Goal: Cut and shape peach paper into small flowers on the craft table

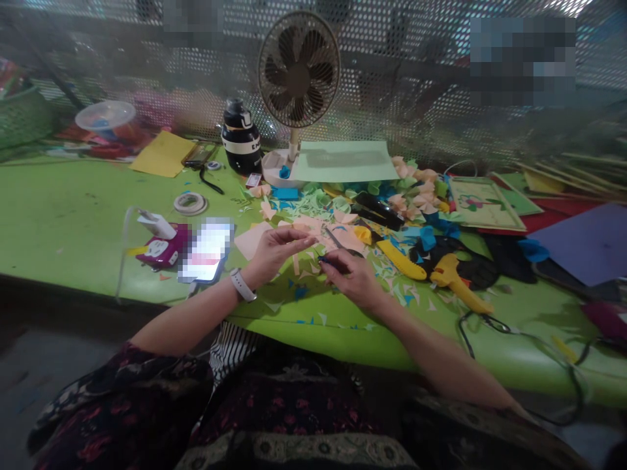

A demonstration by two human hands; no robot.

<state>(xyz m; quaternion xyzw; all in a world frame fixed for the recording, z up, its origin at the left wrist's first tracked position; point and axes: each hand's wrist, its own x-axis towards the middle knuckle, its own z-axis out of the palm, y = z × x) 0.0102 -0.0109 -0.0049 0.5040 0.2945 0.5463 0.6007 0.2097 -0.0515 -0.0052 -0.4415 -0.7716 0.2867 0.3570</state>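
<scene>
Over the littered middle of the table, my left hand (281,248) is closed in a pinch, thumb against fingers. Whatever it holds is too small to make out against the peach paper (353,236) behind. My right hand (355,277) is wrapped round a pair of scissors (334,237), whose thin blade points away and to the left. Part of a dark blue handle shows by the thumb, and the fingers hide the rest. Small paper scraps (300,290) in blue, peach and green lie below and around both hands.
Left of my hands are a phone (206,251), a purple box with a charger (166,251) and a tape roll (191,203). A fan (298,72) and bottle (241,140) stand behind. To the right lie a stapler (377,210), yellow cutter (401,259) and corded glue gun (458,284).
</scene>
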